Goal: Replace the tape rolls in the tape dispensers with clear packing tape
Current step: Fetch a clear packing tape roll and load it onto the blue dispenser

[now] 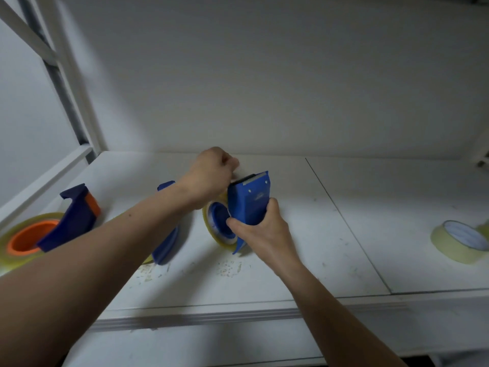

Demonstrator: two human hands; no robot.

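Tabletop point(383, 197): white; wall at 12 o'clock, front edge at 6, bare room toward 2.
Blue dispenser point(250, 205): centre, upright, gripped by right hand point(260, 234); clear tape roll point(223, 241) mounted inside.
Left hand point(214, 170): fingers curled at the blade, 11 o'clock; contents cannot be told.
Navy dispenser point(71, 221): 9 o'clock, carrying orange-cored roll point(16, 258).
Masking tape roll point(460, 242): 3 o'clock, lying flat.
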